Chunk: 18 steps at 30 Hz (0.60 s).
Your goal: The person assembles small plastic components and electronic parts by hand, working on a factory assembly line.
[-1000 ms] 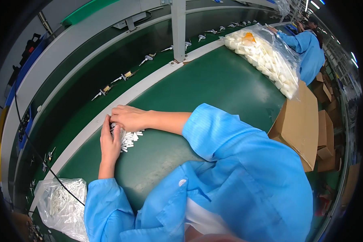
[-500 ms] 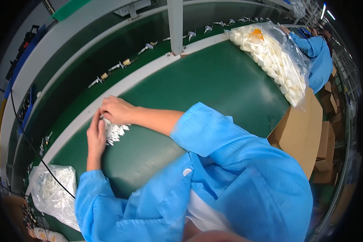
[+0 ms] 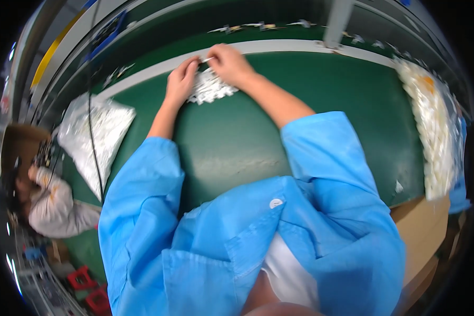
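While a white strip [image 3: 207, 59] was pinched by the right hand [image 3: 228, 64] beyond the strip pile [image 3: 210, 89], the left hand [image 3: 181, 80] was curled, grip unclear.

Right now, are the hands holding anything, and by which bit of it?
The right hand seems to pinch a slim white piece by its right end; whether the left hand grips the other end can't be told.

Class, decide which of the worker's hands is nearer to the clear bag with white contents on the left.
Left. The left hand is up and to the right of the bag; the right hand is farther right, beyond the left one.
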Available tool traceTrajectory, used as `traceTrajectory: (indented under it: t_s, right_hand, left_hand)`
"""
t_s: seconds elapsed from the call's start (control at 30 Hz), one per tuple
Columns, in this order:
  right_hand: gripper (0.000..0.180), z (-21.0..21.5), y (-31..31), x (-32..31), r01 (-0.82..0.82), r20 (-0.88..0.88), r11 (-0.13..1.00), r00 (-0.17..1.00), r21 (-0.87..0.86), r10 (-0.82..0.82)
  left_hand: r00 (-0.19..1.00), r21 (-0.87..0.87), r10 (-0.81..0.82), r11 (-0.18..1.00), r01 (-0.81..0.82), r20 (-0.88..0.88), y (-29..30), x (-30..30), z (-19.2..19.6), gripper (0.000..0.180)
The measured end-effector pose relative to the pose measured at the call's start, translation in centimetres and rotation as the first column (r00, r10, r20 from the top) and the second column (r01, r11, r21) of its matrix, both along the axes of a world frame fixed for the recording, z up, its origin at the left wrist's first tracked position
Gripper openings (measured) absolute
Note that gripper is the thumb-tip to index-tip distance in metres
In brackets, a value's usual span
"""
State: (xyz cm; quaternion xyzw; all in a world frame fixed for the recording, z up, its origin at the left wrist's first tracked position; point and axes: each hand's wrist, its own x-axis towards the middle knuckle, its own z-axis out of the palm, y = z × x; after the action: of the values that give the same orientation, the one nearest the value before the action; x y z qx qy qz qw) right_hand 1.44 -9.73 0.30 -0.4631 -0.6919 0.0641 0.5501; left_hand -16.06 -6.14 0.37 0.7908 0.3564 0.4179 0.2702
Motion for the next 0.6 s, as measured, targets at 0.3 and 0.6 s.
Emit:
traceTrajectory:
  t_s: [0.3,0.6]
  right_hand:
    - [0.016,1.2,-0.2,0.4,-0.090,-0.048,0.995,0.995,-0.048,0.088]
    - [0.013,2.9,-0.9,-0.1,-0.001,0.316,0.999,0.949,0.035,-0.010]
  left_hand:
    - [0.983,-0.021,-0.036,0.999,0.040,0.182,-0.8,0.0,0.2,0.022]
    - [0.993,0.171,-0.060,0.984,0.042,0.101,-1.8,-0.1,1.3,0.021]
